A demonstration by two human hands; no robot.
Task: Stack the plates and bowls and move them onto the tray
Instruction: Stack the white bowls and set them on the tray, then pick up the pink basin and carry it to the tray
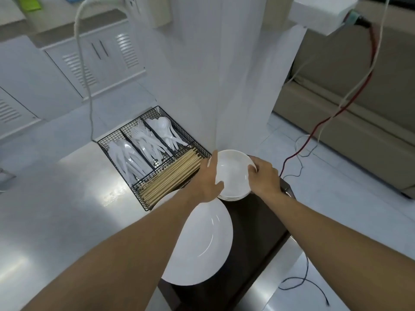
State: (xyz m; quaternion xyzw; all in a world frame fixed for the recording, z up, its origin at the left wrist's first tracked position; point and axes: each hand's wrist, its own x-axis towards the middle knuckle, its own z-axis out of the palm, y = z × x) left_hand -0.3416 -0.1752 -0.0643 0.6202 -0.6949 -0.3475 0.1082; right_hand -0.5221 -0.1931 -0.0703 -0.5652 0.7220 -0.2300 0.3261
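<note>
A stack of white bowls (pixel 233 173) sits at the far end of a dark brown tray (pixel 253 232). My left hand (pixel 207 180) grips the stack's left rim, thumb inside the top bowl. My right hand (pixel 265 178) holds the right rim. A large white plate (pixel 202 243) lies on the near left part of the tray, partly hidden under my left forearm and overhanging the tray's left edge.
A black wire caddy (pixel 155 153) with white plastic cutlery and wooden chopsticks stands just left of the bowls on the steel counter (pixel 67 209). A white pillar (pixel 213 75) rises right behind the bowls. Red and white cables (pixel 336 113) trail over the floor at right.
</note>
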